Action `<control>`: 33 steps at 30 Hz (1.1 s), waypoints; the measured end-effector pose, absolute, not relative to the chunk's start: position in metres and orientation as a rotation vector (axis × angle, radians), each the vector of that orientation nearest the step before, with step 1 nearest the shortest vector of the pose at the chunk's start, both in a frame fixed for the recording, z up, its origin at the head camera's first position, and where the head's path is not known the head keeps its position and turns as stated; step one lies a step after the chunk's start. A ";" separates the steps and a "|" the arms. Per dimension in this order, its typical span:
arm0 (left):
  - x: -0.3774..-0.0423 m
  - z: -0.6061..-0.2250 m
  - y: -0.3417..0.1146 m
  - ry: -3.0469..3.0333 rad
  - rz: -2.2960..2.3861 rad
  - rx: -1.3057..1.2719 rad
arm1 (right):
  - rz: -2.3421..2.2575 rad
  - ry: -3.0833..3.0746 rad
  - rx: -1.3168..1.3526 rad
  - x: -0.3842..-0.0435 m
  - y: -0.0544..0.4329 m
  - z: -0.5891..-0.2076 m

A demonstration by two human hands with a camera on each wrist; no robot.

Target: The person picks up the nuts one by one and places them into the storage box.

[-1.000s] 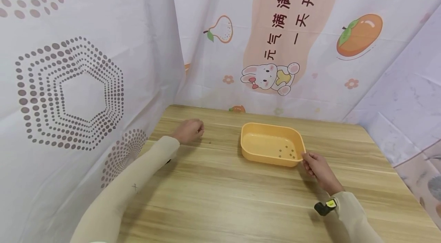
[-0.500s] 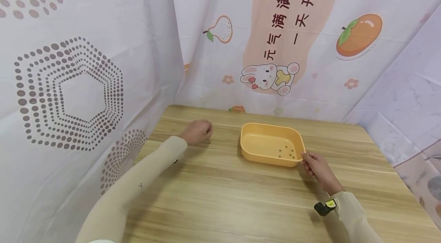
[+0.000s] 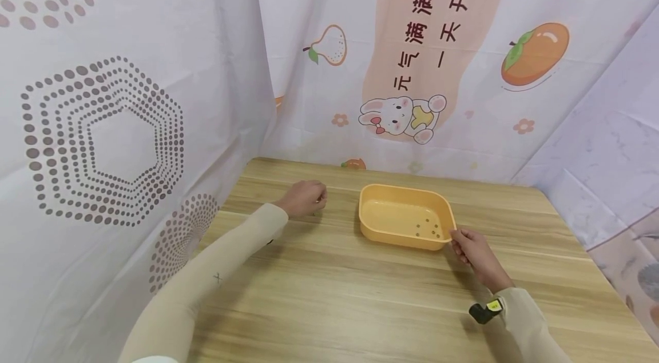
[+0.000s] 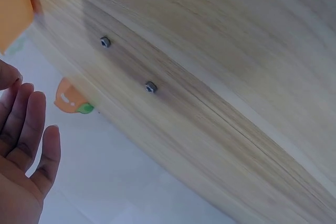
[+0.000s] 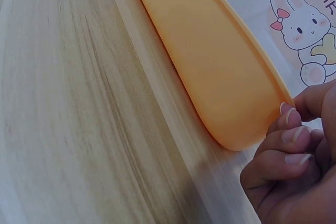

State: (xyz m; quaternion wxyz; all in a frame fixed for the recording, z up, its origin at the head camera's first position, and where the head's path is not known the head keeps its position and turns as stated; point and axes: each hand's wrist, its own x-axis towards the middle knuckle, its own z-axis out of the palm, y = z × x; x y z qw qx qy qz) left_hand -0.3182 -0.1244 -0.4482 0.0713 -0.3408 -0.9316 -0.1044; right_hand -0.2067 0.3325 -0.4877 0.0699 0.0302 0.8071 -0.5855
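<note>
My left hand [image 3: 304,198] is above the table, left of a yellow-orange plastic tray [image 3: 404,240]. Its thumb and fingertips meet in a pinch, and a small speck, apparently a nut, shows at the tips in the head view. In the left wrist view, two loose hex nuts lie on the wood: one nut [image 4: 105,42] nearer the tray and another nut [image 4: 151,87] farther off. My right hand [image 3: 476,255] pinches the tray's near right corner by the rim, with the other fingers curled below. Several small nuts [image 3: 434,232] lie inside the tray toward its right end.
The wood-grain table [image 3: 350,300] runs back to a printed white curtain [image 3: 319,106]. Another curtain [image 3: 123,151] borders the left side, and a pale cloth [image 3: 602,140] hangs at the right. A black wrist camera [image 3: 485,311] sits at the right cuff.
My left hand has moved rightward over the table toward the tray, fingertips still together. The right hand and the tray have stayed in place.
</note>
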 end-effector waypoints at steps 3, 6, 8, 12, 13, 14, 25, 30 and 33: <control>-0.317 -0.449 -0.121 -2.775 -0.328 -1.027 | -1.759 2.430 0.092 -0.207 0.332 -0.488; -0.317 -0.450 -0.119 -2.760 -0.342 -1.037 | -1.759 2.428 0.093 -0.207 0.332 -0.488; -0.318 -0.451 -0.118 -2.753 -0.345 -1.048 | -1.757 2.428 0.091 -0.207 0.332 -0.487; -0.319 -0.450 -0.114 -2.757 -0.343 -1.059 | -1.757 2.428 0.094 -0.207 0.332 -0.487; -0.319 -0.450 -0.112 -2.754 -0.336 -1.059 | -1.757 2.430 0.092 -0.208 0.332 -0.487; -0.319 -0.449 -0.111 -2.754 -0.332 -1.059 | -1.756 2.431 0.087 -0.207 0.332 -0.487; -0.317 -0.448 -0.092 -2.755 -0.321 -1.070 | -1.771 2.427 0.071 -0.208 0.334 -0.490; -0.318 -0.448 -0.084 -2.741 -0.312 -1.091 | -1.771 2.426 0.077 -0.208 0.333 -0.490; -0.318 -0.449 -0.080 -2.722 -0.318 -1.108 | -1.776 2.425 0.080 -0.208 0.333 -0.489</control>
